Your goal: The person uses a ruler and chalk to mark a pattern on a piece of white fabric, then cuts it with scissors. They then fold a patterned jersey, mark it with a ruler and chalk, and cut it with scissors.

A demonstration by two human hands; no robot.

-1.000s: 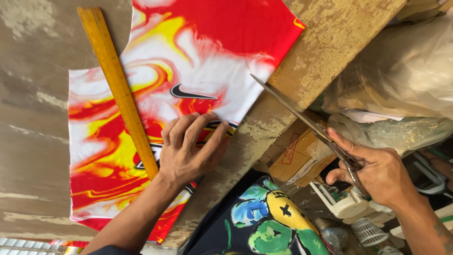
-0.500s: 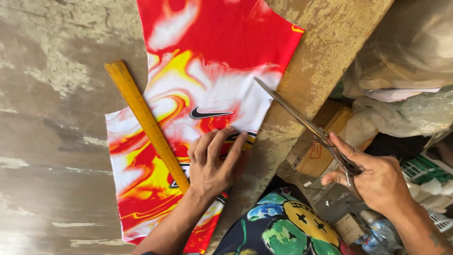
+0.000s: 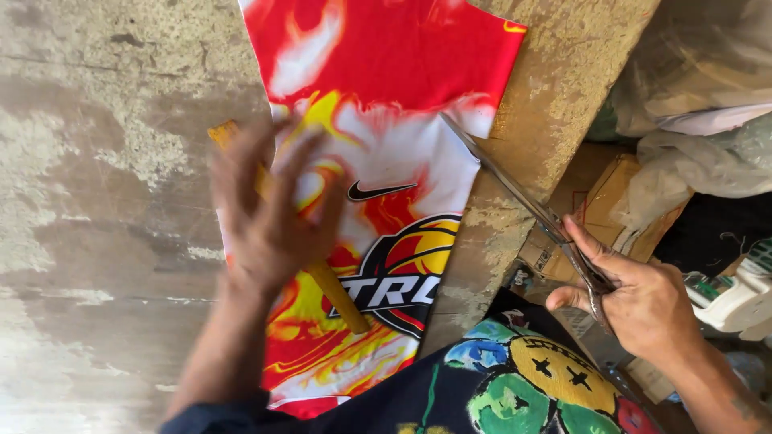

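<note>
A piece of red, yellow and white printed fabric [image 3: 386, 104] lies flat on a worn wooden table [image 3: 96, 161]. A yellow wooden ruler [image 3: 336, 293] lies along the fabric's left side, mostly behind my hand. My left hand [image 3: 269, 213] is blurred, fingers spread, raised over the ruler and the fabric's left edge, holding nothing. My right hand [image 3: 635, 301] grips the handles of long metal scissors [image 3: 515, 193]. Their tips rest at the fabric's right edge, by the table's edge.
Past the table's right edge are cardboard boxes [image 3: 603, 201], plastic bags [image 3: 708, 88] and a white appliance [image 3: 736, 297]. My dark shirt with a colourful flower print [image 3: 531, 386] fills the bottom of the view.
My left hand has lifted off the fabric's lower part and swung left over the ruler, now blurred. The right hand with the scissors has stayed in place. The view has shifted.
</note>
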